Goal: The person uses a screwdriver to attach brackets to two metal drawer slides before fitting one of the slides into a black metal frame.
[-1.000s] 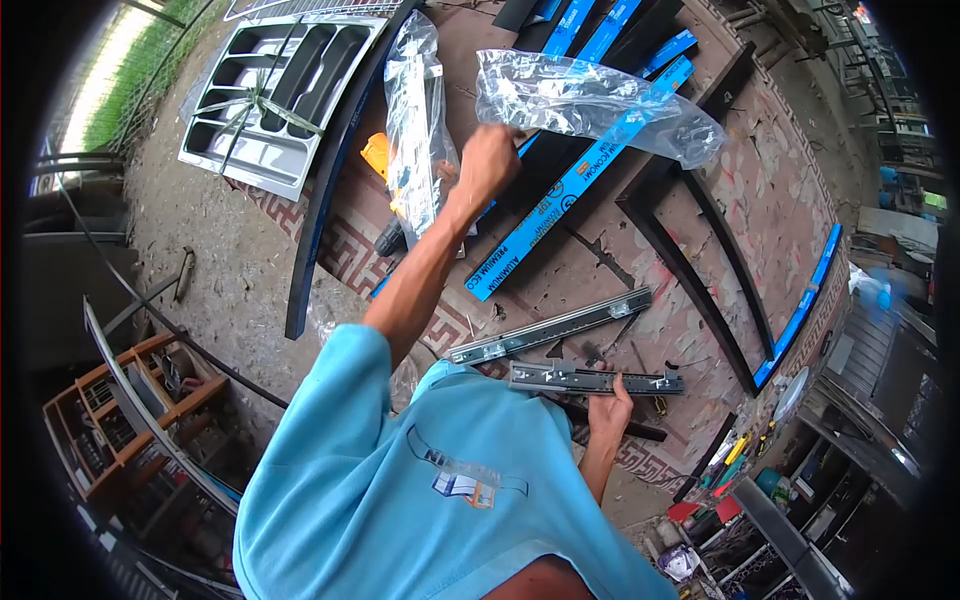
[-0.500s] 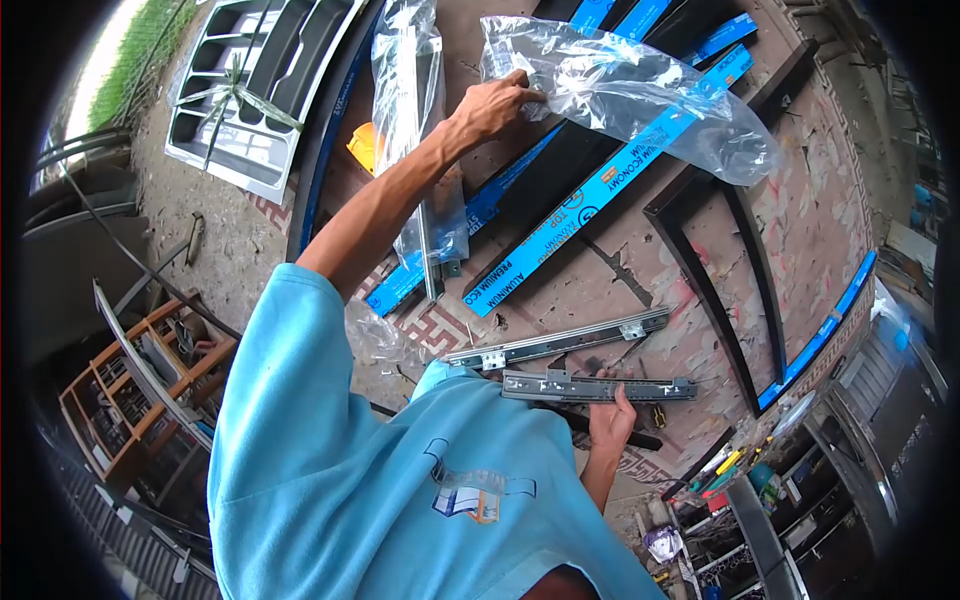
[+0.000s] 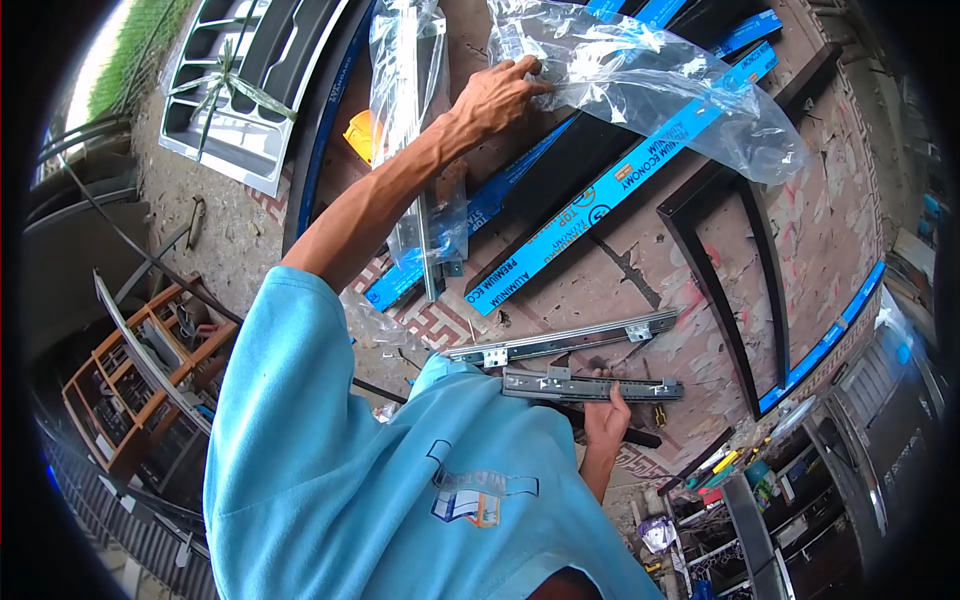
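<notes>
My left hand [image 3: 500, 95] reaches up over the work surface, back upward, its curled fingers pinching the near edge of a clear plastic bag [image 3: 650, 85]. Lower down, my right hand [image 3: 605, 415] holds a metal drawer slide [image 3: 590, 386] from below, thumb on its near side; the fingers behind are partly hidden. A second drawer slide [image 3: 570, 338] lies just beyond it, partly covered by my shirt. Below my left forearm, more metal rails [image 3: 425, 225] lie in a clear plastic sleeve.
Black profiles with blue printed tape [image 3: 610, 190] lie across the patterned surface [image 3: 650, 260]. A black angled frame [image 3: 705, 290] is at right. A tied cutlery tray [image 3: 230, 95] stands upper left, beside a yellow object [image 3: 359, 137]. Tools [image 3: 730, 460] crowd the lower right.
The view has shifted slightly. The drawer slide in my right hand has moved a little left relative to the one lying behind it. My left hand stays at the bag's edge.
</notes>
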Demonstrator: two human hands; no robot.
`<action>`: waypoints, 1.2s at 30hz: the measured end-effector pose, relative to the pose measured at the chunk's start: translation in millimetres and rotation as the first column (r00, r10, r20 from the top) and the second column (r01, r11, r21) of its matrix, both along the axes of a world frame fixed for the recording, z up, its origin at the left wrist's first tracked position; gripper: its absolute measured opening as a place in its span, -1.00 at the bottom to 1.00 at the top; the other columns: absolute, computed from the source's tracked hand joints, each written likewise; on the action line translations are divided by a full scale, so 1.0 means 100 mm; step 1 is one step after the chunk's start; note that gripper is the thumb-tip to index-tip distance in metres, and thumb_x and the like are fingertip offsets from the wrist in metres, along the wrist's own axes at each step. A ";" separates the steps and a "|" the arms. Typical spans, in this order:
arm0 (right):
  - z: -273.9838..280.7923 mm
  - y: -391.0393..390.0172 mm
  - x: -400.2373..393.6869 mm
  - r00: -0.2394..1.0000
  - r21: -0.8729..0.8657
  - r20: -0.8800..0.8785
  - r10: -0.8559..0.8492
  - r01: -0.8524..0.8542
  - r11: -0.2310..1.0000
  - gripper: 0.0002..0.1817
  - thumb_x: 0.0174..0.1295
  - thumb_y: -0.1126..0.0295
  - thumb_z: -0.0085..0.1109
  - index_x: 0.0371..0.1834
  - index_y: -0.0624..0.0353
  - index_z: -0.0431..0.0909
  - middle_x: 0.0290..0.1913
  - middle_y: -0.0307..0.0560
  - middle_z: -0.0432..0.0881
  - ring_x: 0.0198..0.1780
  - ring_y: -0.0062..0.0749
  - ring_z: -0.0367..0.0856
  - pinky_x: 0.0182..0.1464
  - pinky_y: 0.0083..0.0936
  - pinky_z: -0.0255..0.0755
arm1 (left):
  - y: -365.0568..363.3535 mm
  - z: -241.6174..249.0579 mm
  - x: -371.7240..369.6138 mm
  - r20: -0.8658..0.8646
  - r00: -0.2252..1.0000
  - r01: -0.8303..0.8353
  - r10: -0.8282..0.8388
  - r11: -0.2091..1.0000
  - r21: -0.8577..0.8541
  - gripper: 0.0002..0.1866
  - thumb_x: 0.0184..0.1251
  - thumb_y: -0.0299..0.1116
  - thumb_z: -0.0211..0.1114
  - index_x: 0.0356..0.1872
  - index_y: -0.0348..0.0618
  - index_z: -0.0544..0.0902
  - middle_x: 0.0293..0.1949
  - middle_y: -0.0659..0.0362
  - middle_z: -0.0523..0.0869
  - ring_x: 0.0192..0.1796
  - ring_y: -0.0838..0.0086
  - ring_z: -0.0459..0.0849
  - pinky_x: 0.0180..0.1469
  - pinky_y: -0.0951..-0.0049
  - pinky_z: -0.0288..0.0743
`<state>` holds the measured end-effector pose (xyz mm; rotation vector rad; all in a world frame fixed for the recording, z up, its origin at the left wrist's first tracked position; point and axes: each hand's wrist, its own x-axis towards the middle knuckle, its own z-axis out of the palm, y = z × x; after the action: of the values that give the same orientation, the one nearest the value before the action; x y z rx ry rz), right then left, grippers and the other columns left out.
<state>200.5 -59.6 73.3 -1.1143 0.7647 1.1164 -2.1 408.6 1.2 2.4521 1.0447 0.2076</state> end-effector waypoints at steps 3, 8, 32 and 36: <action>-0.02 -0.01 0.01 1.000 -0.004 -0.008 0.002 -0.002 1.000 -0.64 0.22 0.55 0.05 0.11 0.11 0.37 0.01 0.03 0.43 0.16 -0.12 0.34 0.33 -0.14 0.15 | -0.01 -0.01 0.02 -0.018 0.999 -0.038 0.039 0.996 0.085 -0.59 0.11 -0.34 0.24 0.05 0.15 0.55 0.02 0.14 0.47 0.03 0.19 0.55 -0.07 0.27 0.53; -0.07 -0.04 0.03 1.000 0.008 -0.017 0.002 -0.002 1.000 -0.66 0.22 0.55 0.05 0.08 0.11 0.38 0.01 0.04 0.44 0.17 -0.11 0.34 0.33 -0.13 0.15 | 0.07 -0.07 0.00 0.050 0.994 -0.095 0.099 0.994 -0.062 -0.48 0.01 -0.33 0.29 0.11 0.12 0.51 0.03 0.11 0.49 0.06 0.16 0.52 0.06 0.26 0.47; -0.06 0.04 0.05 0.998 -0.067 -0.060 0.006 -0.010 0.998 -0.74 0.25 0.53 0.02 0.01 0.20 0.38 -0.01 0.05 0.46 0.18 -0.07 0.35 0.31 -0.07 0.16 | -0.02 0.07 -0.09 -0.165 0.979 0.138 -0.118 0.983 0.121 -0.57 0.08 -0.30 0.31 0.05 0.10 0.54 0.13 0.08 0.44 0.05 0.18 0.53 0.00 0.29 0.55; -0.05 0.07 0.04 0.998 -0.046 -0.050 0.030 -0.032 0.998 -0.69 0.25 0.55 0.00 0.06 0.11 0.36 -0.03 0.03 0.45 0.17 -0.09 0.35 0.30 -0.03 0.16 | -0.08 0.20 -0.10 -0.297 0.939 0.219 -0.173 0.967 0.130 -0.47 0.04 -0.29 0.35 0.13 0.12 0.48 0.18 0.06 0.39 0.06 0.20 0.52 -0.03 0.29 0.57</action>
<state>204.4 -52.2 68.1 -1.1448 0.8180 1.1605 -12.2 400.5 21.0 2.7732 0.9153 -0.1356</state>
